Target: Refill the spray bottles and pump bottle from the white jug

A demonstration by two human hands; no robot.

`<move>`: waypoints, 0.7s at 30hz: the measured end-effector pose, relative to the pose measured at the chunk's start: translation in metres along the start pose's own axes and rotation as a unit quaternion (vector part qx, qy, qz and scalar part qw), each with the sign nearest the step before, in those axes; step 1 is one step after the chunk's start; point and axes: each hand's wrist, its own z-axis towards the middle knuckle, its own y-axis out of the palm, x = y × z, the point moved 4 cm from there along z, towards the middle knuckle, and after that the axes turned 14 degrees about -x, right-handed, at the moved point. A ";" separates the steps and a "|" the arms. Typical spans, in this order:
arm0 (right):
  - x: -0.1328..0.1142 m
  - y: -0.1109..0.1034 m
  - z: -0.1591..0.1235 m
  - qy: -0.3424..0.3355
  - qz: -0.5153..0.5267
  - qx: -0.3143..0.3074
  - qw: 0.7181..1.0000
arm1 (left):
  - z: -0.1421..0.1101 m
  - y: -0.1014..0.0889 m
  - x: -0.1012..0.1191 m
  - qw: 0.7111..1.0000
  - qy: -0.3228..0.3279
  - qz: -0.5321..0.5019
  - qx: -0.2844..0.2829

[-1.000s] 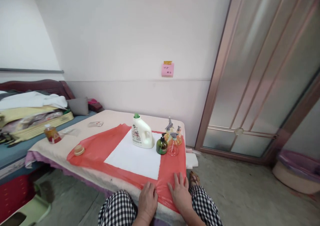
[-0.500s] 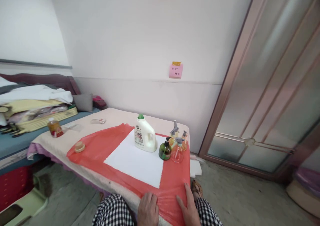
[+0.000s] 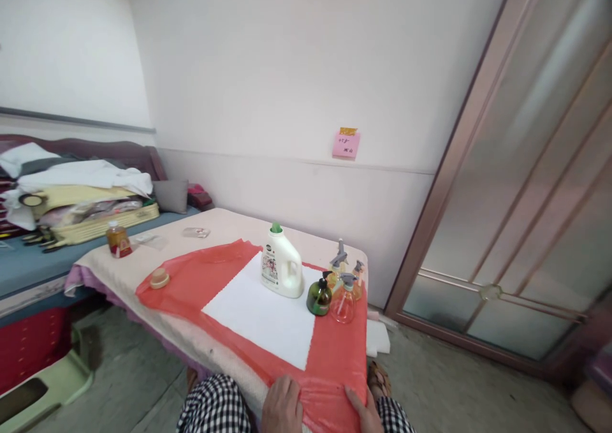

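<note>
At the table's near edge, my left hand (image 3: 282, 406) has its fingers bent and pressed together on the rim of a red plastic sheet (image 3: 335, 350). My right hand (image 3: 367, 412) pinches the same sheet at its near right corner, thumb on top and the other fingers partly hidden. Between the hands the plastic is puckered. On the sheet lies a white cloth with scalloped edges (image 3: 261, 321), bearing a white detergent jug (image 3: 282, 270) with a green spout. Right of it stand a green pump bottle (image 3: 319, 297), a clear pinkish spray bottle (image 3: 343, 304) and other spray bottles (image 3: 337, 273).
A round beige lid-like object (image 3: 159, 278) sits on the sheet's left end. Farther left are a bottle of amber liquid (image 3: 118, 240) and a clear flat package (image 3: 195, 232). A bed (image 3: 29, 280), a green-and-red chair (image 3: 57, 382) and a glass door (image 3: 497, 229) flank the table.
My right hand has gone from spread fingers on the sheet to a pinch at its corner. My left hand stays nearly in place. The view has shifted slightly.
</note>
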 end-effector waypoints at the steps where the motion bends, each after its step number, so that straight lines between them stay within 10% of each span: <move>1: 0.001 -0.001 0.000 0.007 0.005 0.000 1.000 | 0.000 0.000 0.000 1.000 -0.001 0.000 0.002; 21: 0.005 -0.001 0.005 0.039 0.015 -0.002 0.999 | 0.002 -0.005 0.003 1.000 0.001 -0.004 0.011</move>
